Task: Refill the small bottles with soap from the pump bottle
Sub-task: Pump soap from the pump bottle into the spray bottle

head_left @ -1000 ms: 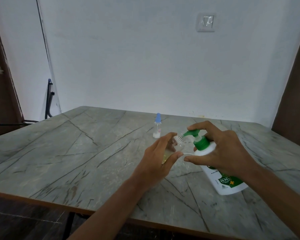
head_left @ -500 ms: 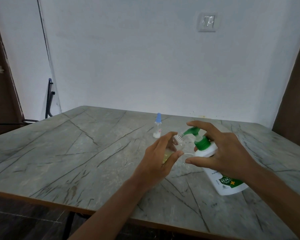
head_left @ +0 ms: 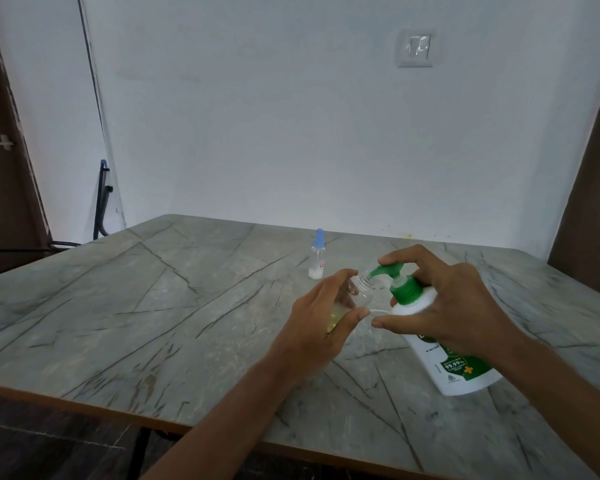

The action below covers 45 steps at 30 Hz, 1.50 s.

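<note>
Bottle, small, clear (head_left: 359, 293): gripped in my left hand (head_left: 326, 323), tilted, its long axis running from 8 o'clock up to 2 o'clock, open mouth uppermost. Pale yellow soap (head_left: 336, 315) sits in its lower part.

Pump bottle (head_left: 414, 303): at 3 o'clock of the small one, base on the tabletop (head_left: 153, 306), leaning with its top toward 10 o'clock. My right hand (head_left: 461, 313) is curled about its neck, forefinger on the green pump head (head_left: 387, 271). The spout tip meets the small bottle's mouth; the next press depends on this, I judge.

Second bottle, blue cap (head_left: 317, 254): upright at 12 o'clock, apart from both hands.

Change from half a second ago: almost none; both grips and the spout-to-mouth alignment are as they were.
</note>
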Tool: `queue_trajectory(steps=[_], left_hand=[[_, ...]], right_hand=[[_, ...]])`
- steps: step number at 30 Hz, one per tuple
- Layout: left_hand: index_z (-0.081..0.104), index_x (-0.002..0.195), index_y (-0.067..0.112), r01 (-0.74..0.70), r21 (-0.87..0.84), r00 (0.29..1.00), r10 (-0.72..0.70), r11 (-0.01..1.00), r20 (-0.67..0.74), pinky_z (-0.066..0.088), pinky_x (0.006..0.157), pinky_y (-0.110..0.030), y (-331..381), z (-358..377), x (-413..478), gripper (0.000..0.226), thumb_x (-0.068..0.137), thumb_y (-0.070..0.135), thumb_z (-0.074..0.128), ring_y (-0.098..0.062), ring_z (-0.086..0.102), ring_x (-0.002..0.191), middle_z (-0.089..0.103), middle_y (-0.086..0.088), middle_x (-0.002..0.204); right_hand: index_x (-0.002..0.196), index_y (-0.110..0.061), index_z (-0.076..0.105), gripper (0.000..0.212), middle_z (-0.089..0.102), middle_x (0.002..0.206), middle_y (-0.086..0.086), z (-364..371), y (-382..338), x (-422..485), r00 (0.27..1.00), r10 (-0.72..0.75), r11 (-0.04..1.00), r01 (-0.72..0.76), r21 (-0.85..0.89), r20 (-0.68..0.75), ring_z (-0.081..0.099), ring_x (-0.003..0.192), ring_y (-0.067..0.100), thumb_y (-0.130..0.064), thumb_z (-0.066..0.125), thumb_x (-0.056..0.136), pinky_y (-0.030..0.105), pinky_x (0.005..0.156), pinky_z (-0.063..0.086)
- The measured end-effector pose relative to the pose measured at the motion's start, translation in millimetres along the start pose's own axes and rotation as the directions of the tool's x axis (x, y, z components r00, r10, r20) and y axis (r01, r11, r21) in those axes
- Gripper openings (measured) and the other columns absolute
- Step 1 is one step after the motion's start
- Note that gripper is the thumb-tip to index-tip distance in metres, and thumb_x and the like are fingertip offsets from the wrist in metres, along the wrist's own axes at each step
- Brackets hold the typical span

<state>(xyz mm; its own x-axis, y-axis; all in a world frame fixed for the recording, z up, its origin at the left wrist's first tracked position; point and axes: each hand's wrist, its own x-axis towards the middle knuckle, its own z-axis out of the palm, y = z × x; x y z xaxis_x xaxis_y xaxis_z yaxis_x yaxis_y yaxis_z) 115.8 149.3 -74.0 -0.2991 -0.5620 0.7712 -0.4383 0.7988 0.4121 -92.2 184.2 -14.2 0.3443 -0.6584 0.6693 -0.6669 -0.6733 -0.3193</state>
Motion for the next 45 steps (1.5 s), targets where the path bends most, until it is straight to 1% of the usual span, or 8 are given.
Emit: queue_trajectory(steps=[5,10,14,24,33,36,40,45], left_hand=[[0.047,0.131,0.018,-0.014,-0.011,1.000,0.014,1.000,0.011,0.044,0.083,-0.006,-0.1,0.6,0.7,0.045,0.093,0.039,0.056,-0.002,0.057,0.097,0.061,0.005,0.111],[0.047,0.133,0.019,0.035,-0.032,0.999,-0.035,0.999,-0.012,0.042,0.083,-0.003,0.3,-0.1,1.5,0.048,0.092,0.042,0.057,0.006,0.056,0.096,0.057,0.015,0.110],[0.047,0.133,0.019,0.036,-0.036,0.999,-0.037,0.999,-0.027,0.041,0.084,-0.002,1.5,1.3,0.9,0.049,0.091,0.043,0.055,0.014,0.054,0.095,0.056,0.015,0.112],[0.047,0.133,0.018,0.018,-0.050,0.999,-0.019,0.999,-0.034,0.042,0.085,-0.004,3.4,-0.6,-0.7,0.049,0.091,0.041,0.056,0.005,0.056,0.098,0.059,0.013,0.111],[0.046,0.132,0.020,-0.005,-0.015,1.000,0.005,1.000,0.006,0.040,0.083,-0.002,3.8,-0.2,-1.0,0.045,0.092,0.036,0.060,0.015,0.052,0.096,0.053,0.017,0.112],[0.045,0.132,0.025,0.009,-0.025,1.000,-0.009,1.000,-0.008,0.041,0.084,-0.002,3.8,-1.0,-0.3,0.044,0.092,0.035,0.060,0.013,0.054,0.097,0.055,0.017,0.112],[0.048,0.132,0.017,0.030,-0.034,0.999,-0.031,0.999,-0.037,0.039,0.084,-0.002,5.8,-1.8,0.0,0.045,0.091,0.032,0.061,0.013,0.054,0.097,0.058,0.014,0.111],[0.049,0.131,0.017,0.031,-0.052,0.999,-0.033,0.998,-0.029,0.039,0.083,-0.002,7.9,-2.0,-0.2,0.043,0.091,0.030,0.062,0.007,0.056,0.098,0.060,0.012,0.108]], right_hand=[[0.109,-0.050,0.052,0.064,0.072,0.080,-0.016,0.4,0.6,1.5,1.000,0.021,1.000,-0.021,-0.003,0.002,0.069,0.065,0.002,-0.061,0.082,0.054,0.020,0.056,0.057],[0.122,-0.051,0.046,0.074,0.068,0.082,-0.025,1.5,-2.6,0.9,0.999,-0.012,0.999,0.013,-0.046,0.031,0.066,0.073,-0.005,-0.060,0.082,0.058,0.008,0.063,0.049],[0.128,-0.051,0.043,0.079,0.068,0.089,-0.025,1.0,-2.2,-0.7,0.999,-0.021,0.998,0.023,-0.063,0.038,0.067,0.076,-0.003,-0.061,0.082,0.060,0.013,0.069,0.052],[0.120,-0.053,0.046,0.073,0.073,0.078,-0.011,0.8,-2.5,-1.6,1.000,-0.027,0.999,0.027,-0.026,-0.001,0.069,0.068,0.004,-0.060,0.082,0.057,0.020,0.061,0.054],[0.107,-0.049,0.055,0.060,0.073,0.079,-0.016,0.4,-1.1,-2.2,0.999,-0.022,1.000,0.022,0.020,-0.037,0.070,0.070,0.001,-0.059,0.082,0.054,0.017,0.059,0.055],[0.116,-0.048,0.050,0.068,0.073,0.079,-0.014,1.1,-1.5,-1.6,1.000,-0.020,1.000,0.020,-0.006,-0.007,0.069,0.070,0.001,-0.059,0.083,0.057,0.017,0.061,0.054],[0.127,-0.053,0.043,0.077,0.069,0.085,-0.024,0.6,-3.6,-3.3,0.999,-0.027,0.997,0.029,-0.071,0.029,0.067,0.075,-0.003,-0.059,0.083,0.061,0.010,0.065,0.051],[0.128,-0.050,0.044,0.078,0.067,0.085,-0.027,0.9,-3.4,-3.8,0.999,-0.032,0.996,0.034,-0.077,0.023,0.066,0.076,-0.004,-0.058,0.084,0.061,0.009,0.066,0.050]])
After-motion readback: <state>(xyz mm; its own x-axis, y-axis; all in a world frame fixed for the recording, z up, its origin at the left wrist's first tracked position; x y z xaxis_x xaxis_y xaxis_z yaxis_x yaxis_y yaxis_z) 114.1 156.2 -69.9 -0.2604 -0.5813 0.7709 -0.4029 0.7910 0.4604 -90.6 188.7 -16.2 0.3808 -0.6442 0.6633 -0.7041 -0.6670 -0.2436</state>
